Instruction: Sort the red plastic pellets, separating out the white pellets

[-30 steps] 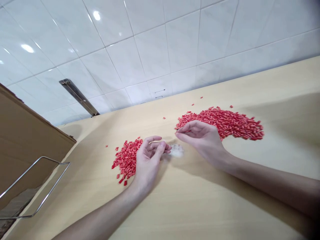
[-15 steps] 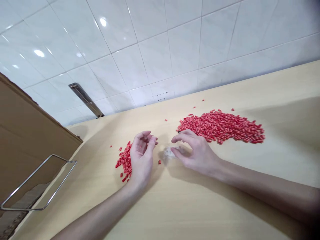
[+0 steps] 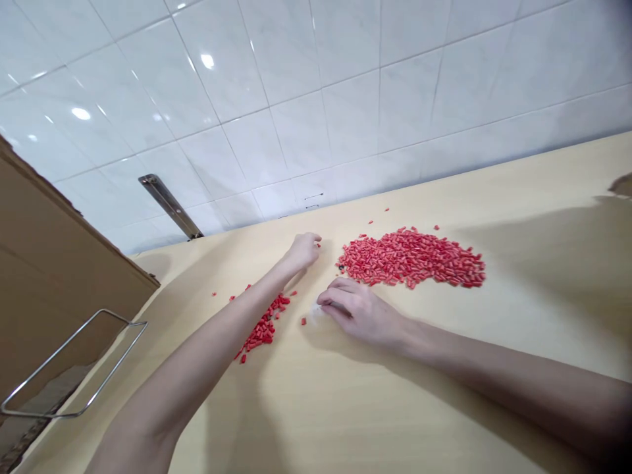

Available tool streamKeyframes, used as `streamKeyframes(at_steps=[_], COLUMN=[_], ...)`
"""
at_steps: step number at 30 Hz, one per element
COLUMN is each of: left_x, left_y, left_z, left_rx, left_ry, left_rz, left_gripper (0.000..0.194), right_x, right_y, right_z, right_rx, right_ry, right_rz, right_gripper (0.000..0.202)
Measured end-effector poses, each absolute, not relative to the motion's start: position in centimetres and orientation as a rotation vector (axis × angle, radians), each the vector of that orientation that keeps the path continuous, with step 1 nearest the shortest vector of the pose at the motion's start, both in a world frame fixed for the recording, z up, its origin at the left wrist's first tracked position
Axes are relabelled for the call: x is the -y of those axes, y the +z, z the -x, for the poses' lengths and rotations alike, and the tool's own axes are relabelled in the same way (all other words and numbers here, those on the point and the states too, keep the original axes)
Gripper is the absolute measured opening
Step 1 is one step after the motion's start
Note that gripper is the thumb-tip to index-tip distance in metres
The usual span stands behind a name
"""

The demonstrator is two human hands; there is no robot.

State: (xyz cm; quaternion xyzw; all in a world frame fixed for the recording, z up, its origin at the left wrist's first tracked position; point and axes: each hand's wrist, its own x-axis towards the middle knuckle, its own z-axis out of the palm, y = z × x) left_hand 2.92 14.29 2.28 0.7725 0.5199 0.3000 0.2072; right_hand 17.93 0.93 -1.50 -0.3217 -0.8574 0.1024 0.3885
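Observation:
My left hand [image 3: 303, 251] reaches forward over the table, its fingers curled closed at a single small red plastic piece [image 3: 318, 245]. The thumb is mostly hidden. Closer in, my right hand [image 3: 354, 308] has thumb and fingers pinched together on a small, blurred clear plastic bag [image 3: 316, 312]; much of the bag is covered by the hand. A large heap of red plastic pieces [image 3: 412, 257] spreads just beyond my right hand. Under my left forearm lies a smaller heap [image 3: 261, 331], partly hidden. One loose red piece [image 3: 303, 321] rests beside the bag.
A cardboard box [image 3: 64, 257] stands at the left, with a metal wire frame [image 3: 111, 368] near it. A metal bar [image 3: 170, 207] leans by the tiled wall [image 3: 296, 105]. A few stray red pieces dot the pale wooden table [image 3: 375, 415]. Something brown [image 3: 622, 185] shows at the right edge.
My left hand has moved from beside the smaller heap forward to the stray red piece, its fingers closing there. My right hand's fingers have closed from a spread pose onto the bag.

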Motion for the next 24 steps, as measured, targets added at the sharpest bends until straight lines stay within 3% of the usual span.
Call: streamKeyframes(at_steps=[4, 10, 15, 18, 24], left_x=[-13.8, -11.5, -8.7, -6.9, -5.5], left_y=[1.6, 4.1, 6.8, 7.1, 6.0], left_z=[-5.8, -6.0, -0.9, 1.9, 4.7], left_rx=[-1.350, -1.248, -1.225, -1.277, -1.350], left_ry=[0.719, 0.715, 0.395, 0.196, 0.158], left_rz=[-2.258, -2.329, -2.341, -2.317, -2.278], left_gripper=[0.022, 0.037, 0.020, 0.019, 0.016], right_x=[-1.0, -1.3, -1.1, -1.1, -1.1], right_y=[-1.7, -2.0, -1.6, -1.4, -1.2], right_z=[-17.8, -17.6, -17.7, -17.8, -17.9], right_rx=[2.152, 2.070, 2.073, 2.081, 2.037], right_ry=[0.229, 0.242, 0.261, 0.272, 0.296], right_rz=[0.764, 0.748, 0.728, 0.719, 0.726], right_gripper=[0.018, 0.020, 0.021, 0.022, 0.020])
